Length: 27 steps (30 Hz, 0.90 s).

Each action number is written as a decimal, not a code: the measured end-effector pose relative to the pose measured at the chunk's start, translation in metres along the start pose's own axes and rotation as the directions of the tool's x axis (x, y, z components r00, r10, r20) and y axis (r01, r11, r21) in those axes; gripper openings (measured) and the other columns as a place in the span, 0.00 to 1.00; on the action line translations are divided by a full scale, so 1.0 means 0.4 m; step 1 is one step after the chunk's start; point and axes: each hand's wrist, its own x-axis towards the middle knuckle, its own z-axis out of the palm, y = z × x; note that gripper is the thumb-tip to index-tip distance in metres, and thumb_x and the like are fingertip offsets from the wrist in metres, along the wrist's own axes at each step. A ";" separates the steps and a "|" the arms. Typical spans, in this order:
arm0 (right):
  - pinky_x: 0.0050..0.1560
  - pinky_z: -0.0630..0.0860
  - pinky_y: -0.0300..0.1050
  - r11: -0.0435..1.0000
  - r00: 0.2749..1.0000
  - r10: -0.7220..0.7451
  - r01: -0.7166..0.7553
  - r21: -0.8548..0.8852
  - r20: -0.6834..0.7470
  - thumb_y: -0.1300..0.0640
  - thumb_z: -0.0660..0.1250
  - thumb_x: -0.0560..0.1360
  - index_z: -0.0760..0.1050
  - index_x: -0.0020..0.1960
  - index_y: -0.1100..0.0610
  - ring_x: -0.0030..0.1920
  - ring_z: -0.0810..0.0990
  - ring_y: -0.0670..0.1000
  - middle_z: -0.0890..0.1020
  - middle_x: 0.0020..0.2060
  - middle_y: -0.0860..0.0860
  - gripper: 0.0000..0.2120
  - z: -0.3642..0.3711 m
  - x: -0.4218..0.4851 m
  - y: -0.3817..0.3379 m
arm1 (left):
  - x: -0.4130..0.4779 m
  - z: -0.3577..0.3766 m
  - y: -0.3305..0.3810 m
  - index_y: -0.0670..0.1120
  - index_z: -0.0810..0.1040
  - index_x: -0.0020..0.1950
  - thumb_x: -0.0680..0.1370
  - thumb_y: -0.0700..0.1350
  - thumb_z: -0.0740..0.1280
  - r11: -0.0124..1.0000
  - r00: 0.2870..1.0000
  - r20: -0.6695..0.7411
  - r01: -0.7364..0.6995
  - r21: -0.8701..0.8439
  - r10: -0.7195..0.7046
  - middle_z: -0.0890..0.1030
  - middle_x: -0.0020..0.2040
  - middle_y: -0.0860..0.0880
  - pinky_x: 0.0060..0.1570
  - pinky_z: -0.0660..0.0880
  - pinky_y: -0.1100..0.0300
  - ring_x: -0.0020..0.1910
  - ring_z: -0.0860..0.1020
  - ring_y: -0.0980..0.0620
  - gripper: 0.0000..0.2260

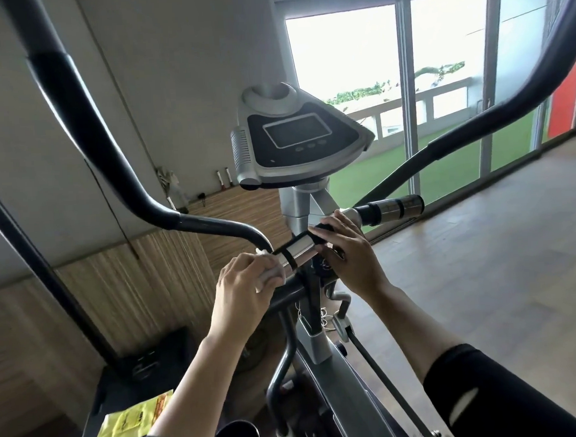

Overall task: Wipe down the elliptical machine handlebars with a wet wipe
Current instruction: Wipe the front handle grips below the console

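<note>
The elliptical's short fixed handlebar (pixel 299 247) has black foam and shiny metal sensor bands and runs across the middle under the console (pixel 296 145). My left hand (pixel 246 286) grips a white wet wipe (pixel 272 273) wrapped round the left end of that bar. My right hand (pixel 351 252) holds the bar near its centre, fingers curled over the top. The bar's right end (pixel 392 208) sticks out bare beyond my right hand. Long black swing handles rise on the left (pixel 88 128) and on the right (pixel 493 117).
A yellow packet (pixel 134 423) lies on a dark stand at the lower left. The machine's grey frame and crank (pixel 322 345) sit below my hands. Glass sliding doors (pixel 406 91) face a green lawn. Wooden floor (pixel 480 276) spreads to the right.
</note>
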 end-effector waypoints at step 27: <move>0.56 0.69 0.42 0.885 0.928 0.350 -0.371 -0.282 -0.125 0.58 0.64 0.78 0.74 0.64 0.57 0.61 0.74 0.55 0.78 0.61 0.53 0.14 -0.306 -0.013 0.178 | 0.319 0.299 0.320 0.46 0.83 0.51 0.74 0.41 0.72 0.985 0.984 0.152 -0.066 -0.161 0.091 0.84 0.49 0.44 0.50 0.79 0.49 0.46 0.81 0.48 0.07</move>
